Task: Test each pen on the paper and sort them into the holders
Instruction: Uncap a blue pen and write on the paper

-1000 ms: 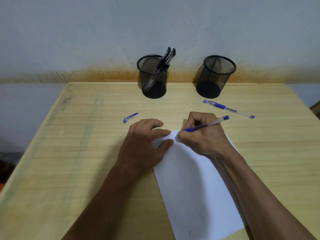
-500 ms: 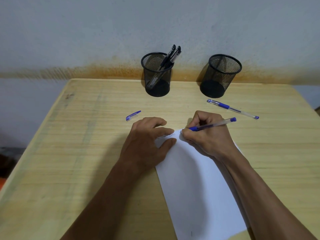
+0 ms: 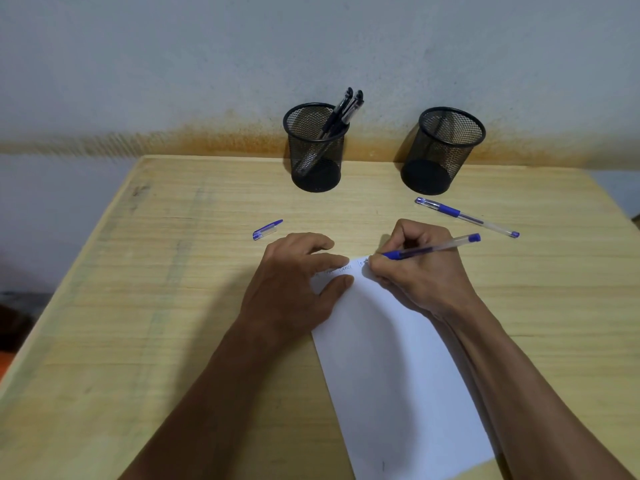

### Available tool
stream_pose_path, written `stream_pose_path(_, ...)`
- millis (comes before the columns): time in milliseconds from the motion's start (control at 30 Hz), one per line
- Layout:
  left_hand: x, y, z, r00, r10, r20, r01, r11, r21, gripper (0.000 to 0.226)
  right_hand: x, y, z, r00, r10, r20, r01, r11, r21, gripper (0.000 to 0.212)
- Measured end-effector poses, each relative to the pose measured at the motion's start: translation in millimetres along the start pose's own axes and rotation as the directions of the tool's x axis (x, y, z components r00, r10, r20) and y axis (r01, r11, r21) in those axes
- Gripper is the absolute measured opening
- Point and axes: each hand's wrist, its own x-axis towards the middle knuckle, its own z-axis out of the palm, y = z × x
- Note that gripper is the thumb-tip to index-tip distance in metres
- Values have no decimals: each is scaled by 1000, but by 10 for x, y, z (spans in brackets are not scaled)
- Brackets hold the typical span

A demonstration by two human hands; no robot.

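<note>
My right hand [image 3: 420,271] grips a blue pen [image 3: 434,249] in a writing hold, its tip on the top edge of the white paper [image 3: 391,368], where faint written marks show. My left hand [image 3: 294,282] lies flat with its fingers pressing the paper's top left corner. A loose blue pen cap [image 3: 267,230] lies on the table left of my left hand. A second blue pen [image 3: 465,217] lies near the right mesh holder [image 3: 443,150], which looks empty. The left mesh holder [image 3: 317,147] holds black pens [image 3: 343,110].
The wooden table [image 3: 156,306] stands against a grey wall with a rusty stain along its base. Both black holders stand at the table's far edge. The table's left edge drops to a dark floor.
My right hand has shifted slightly to the right along the paper's top edge while writing. My left hand stays on the paper. The view has shifted a little.
</note>
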Motion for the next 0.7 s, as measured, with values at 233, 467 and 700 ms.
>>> stream_pose_path(233,6,-12,11,1000,5,-1,-5,1000,-7,30,-17,-38,-8,1000,-14,-20,12,996,-92,22)
stream_pose_path(467,0,2,-4,1000,2,-4,-2,1000,-5,31,-16,-32,0,1000,-11,-10,10,997,-81,20)
stream_pose_path(700,3,12,-4,1000,6,-17,-7,1000,-6,30,-25,-69,-18,999,45,-3,-44,989,139,22)
